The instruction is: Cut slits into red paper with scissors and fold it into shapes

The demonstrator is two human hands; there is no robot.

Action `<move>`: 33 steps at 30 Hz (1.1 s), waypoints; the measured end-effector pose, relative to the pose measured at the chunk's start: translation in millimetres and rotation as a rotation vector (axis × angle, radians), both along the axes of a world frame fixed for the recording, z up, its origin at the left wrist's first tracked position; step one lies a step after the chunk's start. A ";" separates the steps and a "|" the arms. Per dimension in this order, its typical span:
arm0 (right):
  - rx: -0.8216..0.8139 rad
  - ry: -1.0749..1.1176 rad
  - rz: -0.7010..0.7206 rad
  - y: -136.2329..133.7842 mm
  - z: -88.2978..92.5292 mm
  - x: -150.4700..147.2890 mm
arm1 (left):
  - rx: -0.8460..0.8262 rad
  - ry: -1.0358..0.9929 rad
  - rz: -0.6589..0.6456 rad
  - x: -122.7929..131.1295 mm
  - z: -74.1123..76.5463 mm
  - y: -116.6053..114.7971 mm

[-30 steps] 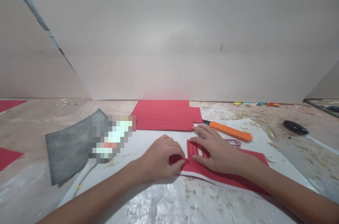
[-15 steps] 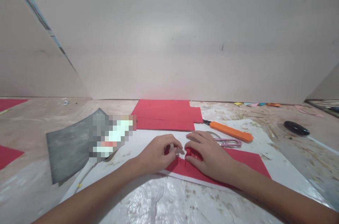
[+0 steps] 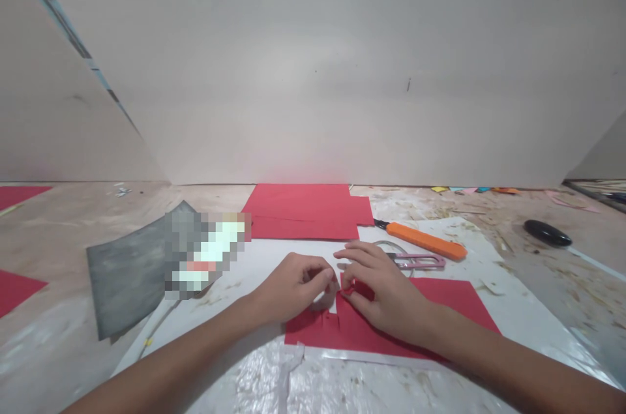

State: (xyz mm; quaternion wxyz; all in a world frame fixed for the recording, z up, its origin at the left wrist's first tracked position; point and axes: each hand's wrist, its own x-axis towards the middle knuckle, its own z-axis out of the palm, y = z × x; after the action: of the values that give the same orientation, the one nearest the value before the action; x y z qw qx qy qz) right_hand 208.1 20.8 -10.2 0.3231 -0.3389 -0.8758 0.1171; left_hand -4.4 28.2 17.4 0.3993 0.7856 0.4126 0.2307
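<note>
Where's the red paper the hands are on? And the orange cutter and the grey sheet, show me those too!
Red paper (image 3: 353, 334): head view, on its near part, left of middle.
Orange cutter (image 3: 426, 241): head view, on the handle.
Grey sheet (image 3: 128, 277): head view, on its flat face.

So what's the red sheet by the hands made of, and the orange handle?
The red sheet looks like matte paper or thin card: flat, thin-edged, without much shine. The orange handle is probably smooth plastic, going by its even, bright colour, but painted metal is possible.
</note>
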 end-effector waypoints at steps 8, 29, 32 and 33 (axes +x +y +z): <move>0.001 0.137 0.001 -2.6 -1.8 -5.3 | -0.012 -0.085 0.055 4.5 -17.3 0.8; -0.079 0.288 -0.091 -5.9 -3.6 -7.9 | 0.175 -0.210 0.104 2.6 -26.3 0.1; -0.074 0.307 -0.104 -5.3 -4.9 -7.3 | 0.219 -0.216 0.089 3.0 -26.4 0.0; -0.069 0.312 -0.108 -5.5 -5.4 -7.1 | 0.231 -0.211 0.088 3.0 -26.5 -0.2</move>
State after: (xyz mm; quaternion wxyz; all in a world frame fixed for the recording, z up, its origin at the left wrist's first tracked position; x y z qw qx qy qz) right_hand 201.0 15.3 -15.6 0.4490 -0.3741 -0.7910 0.1807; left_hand -1.5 28.0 -9.1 0.3369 0.7790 0.3731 0.3748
